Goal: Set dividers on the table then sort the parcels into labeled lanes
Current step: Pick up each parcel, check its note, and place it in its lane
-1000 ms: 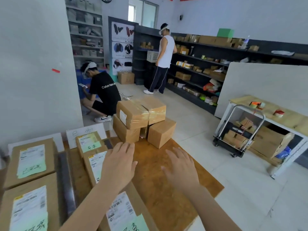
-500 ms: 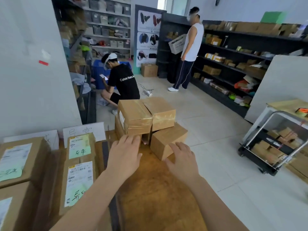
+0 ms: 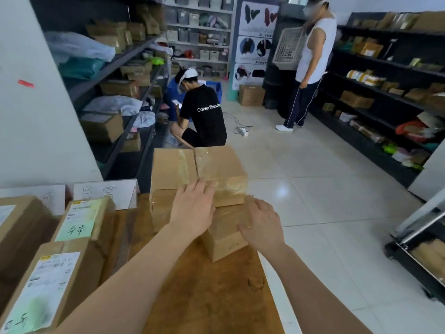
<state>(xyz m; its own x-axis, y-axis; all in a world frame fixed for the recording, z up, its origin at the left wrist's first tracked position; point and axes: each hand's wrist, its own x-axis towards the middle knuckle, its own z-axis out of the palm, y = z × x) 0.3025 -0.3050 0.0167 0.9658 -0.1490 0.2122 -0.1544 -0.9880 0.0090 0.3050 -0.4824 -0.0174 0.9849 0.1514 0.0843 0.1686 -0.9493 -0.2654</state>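
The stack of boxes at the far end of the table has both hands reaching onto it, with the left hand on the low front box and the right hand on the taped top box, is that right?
Not quite: the hands are swapped. In the head view the left hand rests on the taped top box, and the right hand is on the low front box. Both do reach onto the stack at the far end of the table.

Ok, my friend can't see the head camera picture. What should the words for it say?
A person's left hand rests on a taped cardboard box atop a stack, while the right hand touches a lower box on a wooden table. Labeled parcels sit in lanes on the left; two other people work by shelves behind.
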